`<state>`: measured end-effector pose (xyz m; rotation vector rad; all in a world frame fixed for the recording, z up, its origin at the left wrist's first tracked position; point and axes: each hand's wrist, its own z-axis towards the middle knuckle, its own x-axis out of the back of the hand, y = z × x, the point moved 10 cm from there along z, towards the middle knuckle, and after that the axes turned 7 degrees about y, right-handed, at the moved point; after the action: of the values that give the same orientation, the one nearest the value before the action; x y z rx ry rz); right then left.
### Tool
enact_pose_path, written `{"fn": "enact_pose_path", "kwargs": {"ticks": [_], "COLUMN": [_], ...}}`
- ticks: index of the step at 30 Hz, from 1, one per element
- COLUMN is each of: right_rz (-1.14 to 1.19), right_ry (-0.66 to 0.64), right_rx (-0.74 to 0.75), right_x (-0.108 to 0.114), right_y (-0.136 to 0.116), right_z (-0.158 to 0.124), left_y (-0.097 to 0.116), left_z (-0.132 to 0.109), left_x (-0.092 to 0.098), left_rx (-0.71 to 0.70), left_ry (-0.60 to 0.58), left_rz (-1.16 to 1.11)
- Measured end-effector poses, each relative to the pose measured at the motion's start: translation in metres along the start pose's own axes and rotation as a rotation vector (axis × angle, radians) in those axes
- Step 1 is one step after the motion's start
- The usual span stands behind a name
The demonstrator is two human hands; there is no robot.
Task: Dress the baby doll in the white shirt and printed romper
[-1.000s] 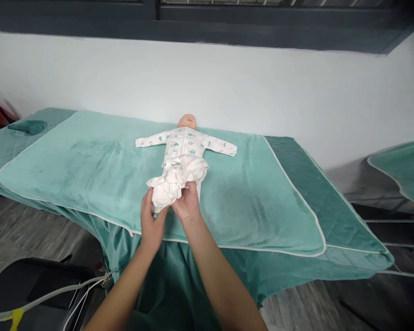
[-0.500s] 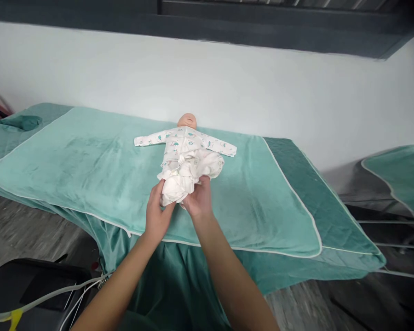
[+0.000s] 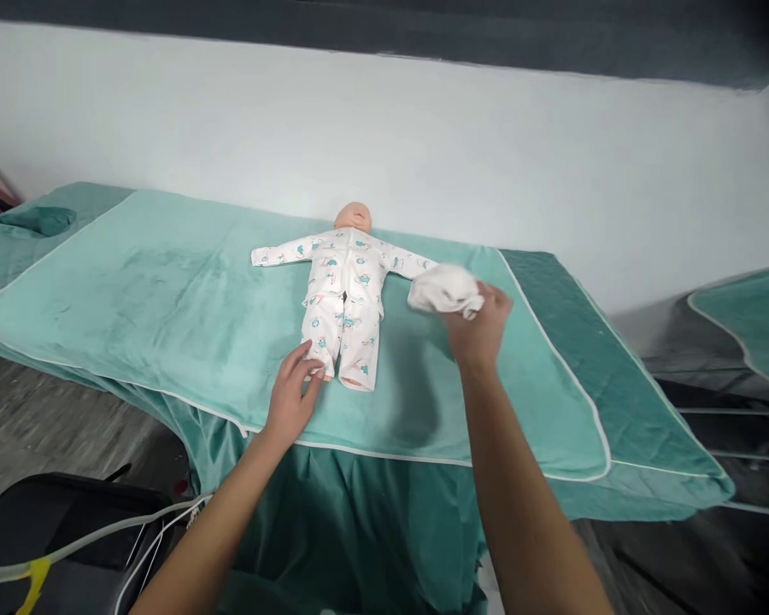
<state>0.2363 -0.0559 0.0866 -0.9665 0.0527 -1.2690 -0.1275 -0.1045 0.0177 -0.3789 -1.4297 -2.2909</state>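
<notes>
A baby doll [image 3: 353,216] lies on its back on the bed, arms spread, wearing a white printed long-sleeved top [image 3: 348,263] and matching trousers [image 3: 359,346]. My left hand [image 3: 293,395] is at the hem of the left-hand trouser leg, thumb and fingertips closed on the cuff. Raised over the bed to the right of the doll, my right hand [image 3: 480,329] grips a crumpled white cloth [image 3: 447,290]. The cloth covers the end of the right-hand sleeve from view. Its exact kind does not show.
A light green blanket [image 3: 167,299] with white piping covers the bed, whose darker green cover [image 3: 641,418] shows at the right end. Behind stands a white wall [image 3: 384,128]. A black chair [image 3: 57,530] and pale tubing [image 3: 102,542] are at the lower left.
The white cloth has left the doll's lower body and moved right in my right hand, uncovering the printed trousers. My left hand has let go of the cloth and is now at the trouser cuff.
</notes>
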Motion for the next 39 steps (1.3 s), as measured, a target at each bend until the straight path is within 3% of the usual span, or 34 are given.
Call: {"fn": "enact_pose_path", "kwargs": {"ticks": [3, 6, 26, 39], "right_rz": [-0.337, -0.436, -0.406, -0.4], "right_ry": [-0.194, -0.198, -0.175, -0.171], "right_rx": [-0.042, -0.015, 0.043, 0.047], "right_x": [-0.029, -0.037, -0.032, -0.031], "right_y": [0.037, 0.045, 0.05, 0.049], "right_z": [-0.028, -0.046, -0.062, -0.063], "left_y": [0.0, -0.001, 0.015, 0.014], "left_z": [-0.002, -0.005, 0.0, 0.0], "left_x": [0.001, -0.001, 0.016, 0.022], "left_rx": [-0.02, -0.071, -0.178, -0.146], "left_ry": [0.005, -0.009, 0.167, 0.223], "left_rz": [-0.008, 0.001, -0.047, -0.021]}}
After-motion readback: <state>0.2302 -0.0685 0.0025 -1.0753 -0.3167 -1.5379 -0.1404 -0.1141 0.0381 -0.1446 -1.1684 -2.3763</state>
